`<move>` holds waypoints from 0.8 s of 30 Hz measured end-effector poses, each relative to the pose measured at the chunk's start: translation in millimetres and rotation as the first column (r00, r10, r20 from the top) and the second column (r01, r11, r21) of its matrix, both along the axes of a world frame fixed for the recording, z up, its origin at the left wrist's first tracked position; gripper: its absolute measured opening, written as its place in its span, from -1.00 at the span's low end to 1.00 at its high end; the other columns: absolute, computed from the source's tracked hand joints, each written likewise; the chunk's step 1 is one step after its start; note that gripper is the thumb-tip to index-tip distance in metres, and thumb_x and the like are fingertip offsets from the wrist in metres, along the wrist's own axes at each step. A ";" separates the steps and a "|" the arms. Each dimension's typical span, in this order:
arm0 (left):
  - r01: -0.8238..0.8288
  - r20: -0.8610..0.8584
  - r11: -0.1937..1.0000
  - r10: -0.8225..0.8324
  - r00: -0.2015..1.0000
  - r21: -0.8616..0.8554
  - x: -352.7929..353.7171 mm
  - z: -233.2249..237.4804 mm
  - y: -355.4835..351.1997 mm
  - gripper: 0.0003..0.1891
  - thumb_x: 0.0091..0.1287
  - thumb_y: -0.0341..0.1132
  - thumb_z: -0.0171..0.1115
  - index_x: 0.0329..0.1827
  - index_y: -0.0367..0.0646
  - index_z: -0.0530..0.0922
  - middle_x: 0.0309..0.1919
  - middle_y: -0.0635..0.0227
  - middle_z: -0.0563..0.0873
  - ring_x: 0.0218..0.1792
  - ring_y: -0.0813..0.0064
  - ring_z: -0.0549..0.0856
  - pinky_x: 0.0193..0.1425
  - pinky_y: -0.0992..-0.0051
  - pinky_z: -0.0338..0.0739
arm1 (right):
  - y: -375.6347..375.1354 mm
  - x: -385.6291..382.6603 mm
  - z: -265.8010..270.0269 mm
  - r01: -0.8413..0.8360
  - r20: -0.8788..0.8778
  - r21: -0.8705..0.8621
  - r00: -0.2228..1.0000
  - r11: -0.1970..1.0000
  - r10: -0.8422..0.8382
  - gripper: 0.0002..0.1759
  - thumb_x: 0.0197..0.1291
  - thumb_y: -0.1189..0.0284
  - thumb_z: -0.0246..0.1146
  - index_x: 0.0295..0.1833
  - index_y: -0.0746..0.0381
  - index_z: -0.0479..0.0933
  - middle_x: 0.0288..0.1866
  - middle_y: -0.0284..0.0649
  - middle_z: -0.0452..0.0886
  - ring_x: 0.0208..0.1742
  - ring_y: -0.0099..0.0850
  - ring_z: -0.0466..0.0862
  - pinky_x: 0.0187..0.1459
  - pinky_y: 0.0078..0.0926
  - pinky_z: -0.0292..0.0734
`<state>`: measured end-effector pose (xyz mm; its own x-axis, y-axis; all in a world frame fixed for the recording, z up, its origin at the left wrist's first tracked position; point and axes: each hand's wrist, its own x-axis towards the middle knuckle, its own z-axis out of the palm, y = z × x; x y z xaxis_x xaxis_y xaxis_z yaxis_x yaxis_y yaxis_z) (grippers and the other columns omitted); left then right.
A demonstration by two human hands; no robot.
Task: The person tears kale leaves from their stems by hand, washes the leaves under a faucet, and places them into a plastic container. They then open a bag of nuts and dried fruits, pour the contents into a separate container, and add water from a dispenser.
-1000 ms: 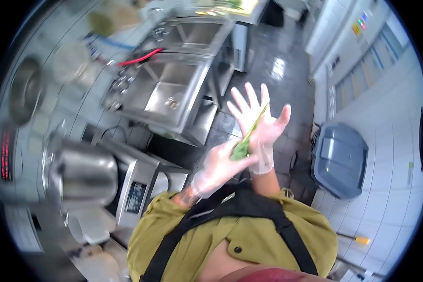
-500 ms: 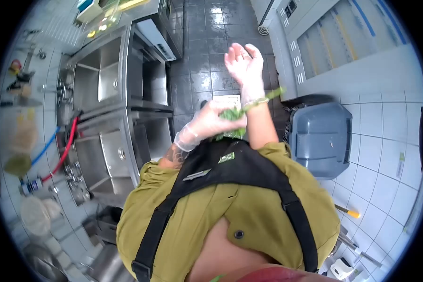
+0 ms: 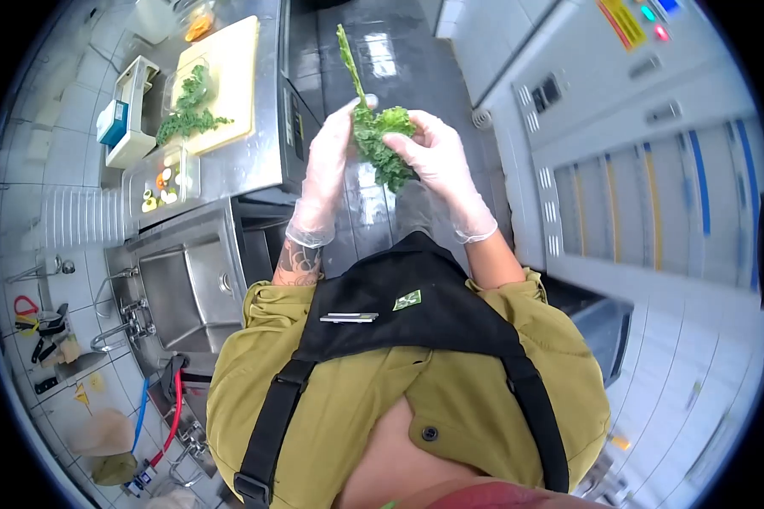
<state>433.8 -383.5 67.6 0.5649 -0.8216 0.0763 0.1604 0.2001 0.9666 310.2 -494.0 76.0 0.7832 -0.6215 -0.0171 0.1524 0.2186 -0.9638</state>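
Between my gloved hands is a bunch of curly leafy greens (image 3: 378,148), its thick pale green stem pointing up and away from me. My left hand (image 3: 331,148) is closed at the base of the stem, on the left side of the leaves. My right hand (image 3: 437,157) pinches the leaves from the right, thumb across them. Both hands wear clear gloves and are in front of my black apron, above the floor. More curly greens (image 3: 191,110) lie on a cream cutting board (image 3: 239,76) at the upper left.
A steel counter (image 3: 265,136) carries the board, a clear container (image 3: 191,174) of cut pieces and a white rack (image 3: 136,114). Nearer on the left is a steel sink (image 3: 191,293). A grey bin (image 3: 603,331) and a large steel cabinet (image 3: 586,119) stand at the right.
The view has shifted, bringing the counter and board into sight. My right hand, raised and apart before, now pinches the leaves. The stem has turned from pointing right to pointing up.
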 end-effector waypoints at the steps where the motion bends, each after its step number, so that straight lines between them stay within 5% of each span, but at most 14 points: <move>1: -0.106 -0.043 0.993 0.109 0.993 0.060 20.5 6.1 -14.9 -0.54 0.48 -0.06 -0.04 0.27 -0.18 0.44 0.14 0.35 0.55 0.12 0.57 0.52 0.16 0.50 0.40 | -26.7 27.9 -4.9 -0.040 -0.082 -0.121 0.996 0.992 0.030 -0.64 0.13 0.50 0.35 0.04 0.35 0.52 -0.17 -0.33 0.64 -0.23 -0.66 0.59 -0.17 -0.66 0.53; 4: -0.265 0.055 0.948 0.259 0.964 0.175 89.9 20.3 -52.3 -0.64 0.40 -0.16 0.16 0.11 -0.22 0.55 -0.07 0.42 0.64 -0.09 0.67 0.58 0.01 0.60 0.47 | -83.3 107.2 9.2 -0.250 -0.230 -0.371 0.958 0.894 0.172 -0.68 0.11 0.51 0.35 0.00 0.30 0.55 -0.20 -0.38 0.62 -0.31 -0.71 0.54 -0.25 -0.70 0.50; 5: -0.313 -0.016 0.938 0.318 0.948 0.149 120.1 14.3 -71.3 -0.69 0.36 -0.23 0.22 0.02 -0.27 0.59 -0.18 0.44 0.67 -0.18 0.67 0.60 -0.06 0.61 0.48 | -102.0 142.7 16.4 -0.377 -0.258 -0.249 0.914 0.892 0.315 -0.70 0.08 0.50 0.37 -0.04 0.28 0.57 -0.26 -0.40 0.60 -0.35 -0.72 0.50 -0.24 -0.69 0.48; 8: -0.480 0.066 0.856 0.476 0.877 0.191 193.7 40.8 -87.6 -0.74 0.40 -0.27 0.15 -0.11 -0.32 0.64 -0.28 0.39 0.70 -0.25 0.64 0.63 -0.10 0.59 0.50 | -149.9 255.6 27.4 -0.660 -0.197 -0.272 0.751 0.701 0.631 -0.72 0.13 0.43 0.32 -0.04 0.30 0.56 -0.24 -0.36 0.62 -0.25 -0.65 0.55 -0.14 -0.64 0.48; 10: -0.595 0.134 0.765 0.581 0.803 0.248 238.8 50.5 -81.7 -0.69 0.44 -0.23 0.09 -0.06 -0.33 0.63 -0.26 0.35 0.71 -0.24 0.59 0.64 -0.10 0.56 0.52 | -163.1 318.3 54.6 -0.789 -0.038 0.124 0.602 0.602 0.798 -0.62 0.15 0.41 0.31 0.04 0.40 0.51 -0.10 -0.25 0.64 -0.11 -0.51 0.63 -0.02 -0.56 0.53; 12: -0.591 -0.011 0.807 0.591 0.807 0.012 267.2 56.0 -70.4 -0.68 0.44 -0.23 0.09 0.03 -0.34 0.57 -0.20 0.30 0.69 -0.23 0.55 0.64 -0.09 0.54 0.53 | -165.7 383.4 44.7 -0.886 0.177 0.305 0.413 0.349 0.894 -0.54 0.18 0.44 0.27 0.16 0.42 0.44 0.03 -0.18 0.60 0.01 -0.45 0.60 0.06 -0.51 0.52; 13: -0.570 -0.358 0.819 0.513 0.780 -0.068 290.0 45.2 -61.1 -0.66 0.43 -0.24 0.10 0.10 -0.34 0.51 -0.14 0.26 0.66 -0.23 0.52 0.64 -0.11 0.52 0.54 | -162.1 410.7 43.9 -0.894 0.208 0.339 0.375 0.292 0.904 -0.52 0.19 0.46 0.26 0.20 0.42 0.41 0.06 -0.17 0.59 0.05 -0.44 0.59 0.08 -0.49 0.52; 18: -0.788 -0.116 0.613 0.788 0.604 0.055 359.9 28.8 -49.9 -0.77 0.37 -0.31 0.19 -0.05 -0.30 0.56 -0.32 0.38 0.65 -0.34 0.61 0.59 -0.20 0.59 0.49 | -134.5 522.3 10.5 -0.941 0.252 0.332 0.153 0.063 0.956 -0.47 0.21 0.49 0.22 0.28 0.39 0.32 0.16 -0.16 0.54 0.18 -0.40 0.52 0.13 -0.44 0.51; 20: -0.794 0.043 0.570 0.806 0.590 0.212 396.5 25.8 -49.8 -0.80 0.34 -0.32 0.22 -0.12 -0.29 0.59 -0.38 0.43 0.63 -0.36 0.65 0.57 -0.22 0.62 0.46 | -132.8 549.4 -7.0 -0.916 0.137 0.360 0.236 0.174 0.962 -0.57 0.23 0.45 0.20 0.20 0.34 0.43 0.08 -0.16 0.58 -0.01 -0.45 0.61 0.00 -0.49 0.53; 22: -0.825 0.105 0.507 0.833 0.543 0.249 409.2 17.4 -55.4 -0.83 0.29 -0.33 0.27 -0.21 -0.28 0.61 -0.42 0.48 0.63 -0.39 0.69 0.55 -0.26 0.64 0.44 | -126.0 583.3 -17.4 -0.854 0.253 0.513 0.046 -0.093 0.966 -0.59 0.23 0.39 0.25 0.17 0.30 0.46 -0.01 -0.22 0.60 -0.15 -0.52 0.62 -0.11 -0.54 0.53; 24: -0.871 0.194 0.406 0.864 0.465 0.278 427.6 19.1 -52.1 -0.85 0.24 -0.34 0.31 -0.30 -0.27 0.64 -0.47 0.52 0.62 -0.43 0.74 0.52 -0.31 0.67 0.41 | -119.8 597.1 9.4 -0.933 -0.015 0.355 0.053 0.055 0.998 -0.62 0.21 0.35 0.30 0.09 0.29 0.50 -0.12 -0.29 0.60 -0.23 -0.57 0.58 -0.18 -0.58 0.50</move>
